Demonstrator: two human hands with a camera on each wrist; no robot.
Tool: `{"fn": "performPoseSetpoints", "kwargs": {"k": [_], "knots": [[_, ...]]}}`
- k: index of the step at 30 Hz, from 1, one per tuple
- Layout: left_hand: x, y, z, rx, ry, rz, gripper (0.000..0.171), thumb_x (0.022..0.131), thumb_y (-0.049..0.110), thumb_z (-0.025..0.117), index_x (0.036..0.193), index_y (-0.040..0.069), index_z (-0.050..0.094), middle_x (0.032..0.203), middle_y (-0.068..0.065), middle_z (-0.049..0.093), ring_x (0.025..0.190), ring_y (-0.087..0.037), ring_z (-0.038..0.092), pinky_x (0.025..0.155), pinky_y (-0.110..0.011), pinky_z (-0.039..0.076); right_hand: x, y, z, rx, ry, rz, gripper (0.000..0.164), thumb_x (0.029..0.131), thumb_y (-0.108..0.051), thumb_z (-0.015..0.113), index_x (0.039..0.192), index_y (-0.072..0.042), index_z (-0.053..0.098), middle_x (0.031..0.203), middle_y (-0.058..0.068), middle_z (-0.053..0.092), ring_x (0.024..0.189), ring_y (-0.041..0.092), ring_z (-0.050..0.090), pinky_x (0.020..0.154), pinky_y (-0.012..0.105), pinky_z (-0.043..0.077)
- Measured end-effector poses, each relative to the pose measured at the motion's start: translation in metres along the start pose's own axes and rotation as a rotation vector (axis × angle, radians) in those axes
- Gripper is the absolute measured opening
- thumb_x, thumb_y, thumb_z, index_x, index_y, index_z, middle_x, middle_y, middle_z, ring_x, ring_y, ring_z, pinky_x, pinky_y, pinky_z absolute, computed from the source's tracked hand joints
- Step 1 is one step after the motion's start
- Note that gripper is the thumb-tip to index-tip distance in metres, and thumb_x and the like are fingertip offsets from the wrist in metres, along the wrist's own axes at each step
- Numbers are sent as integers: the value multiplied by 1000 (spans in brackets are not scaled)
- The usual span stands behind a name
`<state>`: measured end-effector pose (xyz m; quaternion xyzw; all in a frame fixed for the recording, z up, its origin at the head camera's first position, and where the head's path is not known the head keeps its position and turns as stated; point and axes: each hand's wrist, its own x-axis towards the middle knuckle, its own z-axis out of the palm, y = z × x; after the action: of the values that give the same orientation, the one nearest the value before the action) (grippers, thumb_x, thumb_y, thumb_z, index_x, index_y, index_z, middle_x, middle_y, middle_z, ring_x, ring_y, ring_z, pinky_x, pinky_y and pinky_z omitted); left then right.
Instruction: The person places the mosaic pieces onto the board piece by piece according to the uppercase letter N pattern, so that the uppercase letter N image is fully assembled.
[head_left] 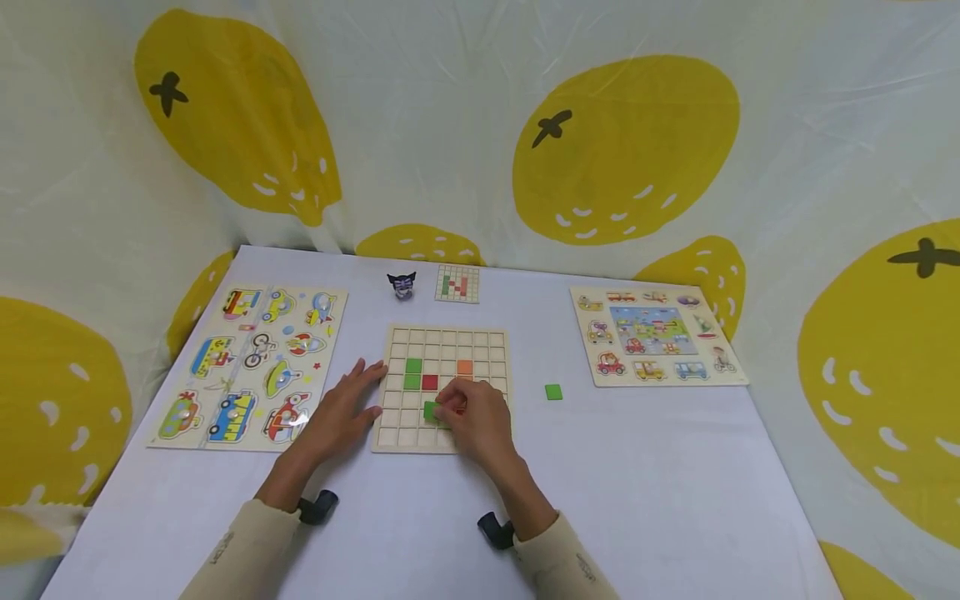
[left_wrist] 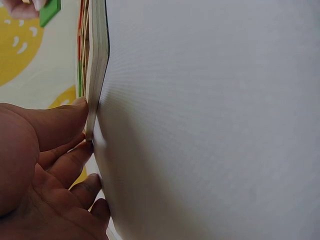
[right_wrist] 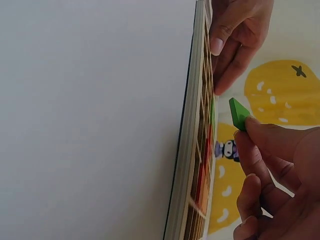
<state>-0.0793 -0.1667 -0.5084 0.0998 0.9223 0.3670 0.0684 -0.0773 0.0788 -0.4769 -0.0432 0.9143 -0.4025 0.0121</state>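
Note:
A wooden grid board [head_left: 394, 338] lies in the middle of the table. Green tiles [head_left: 413, 366], a red tile [head_left: 430, 382] and an orange tile [head_left: 465, 367] sit in its cells; the right hand hides some others. Between thumb and fingers, my right hand [head_left: 486, 421] pinches a green square tile [right_wrist: 239, 114] above the lower middle of the grid. My left hand [head_left: 341, 421] touches the board's left edge, thumb and fingers spread. One more green tile [head_left: 553, 392] lies loose on the table, right of the board.
Behind the board stand a small dark figurine [head_left: 402, 285] and a pattern card [head_left: 457, 284] showing a coloured grid. A vehicle puzzle [head_left: 247, 367] lies at the left, another picture puzzle [head_left: 585, 333] at the right. A lemon-print cloth [head_left: 435, 125] hangs behind the white table.

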Motion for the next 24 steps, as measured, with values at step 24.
{"fn": "performPoseSetpoints", "kwargs": {"k": [24], "knots": [[0, -1, -1, -17, 3, 16, 70, 97, 3, 73, 161, 11, 45, 172, -13, 37, 165, -43, 20, 133, -67, 18, 32, -21, 34, -176, -20, -36, 10, 84, -18, 89, 85, -20, 79, 66, -12, 65, 74, 11, 53, 76, 31, 41]]}}
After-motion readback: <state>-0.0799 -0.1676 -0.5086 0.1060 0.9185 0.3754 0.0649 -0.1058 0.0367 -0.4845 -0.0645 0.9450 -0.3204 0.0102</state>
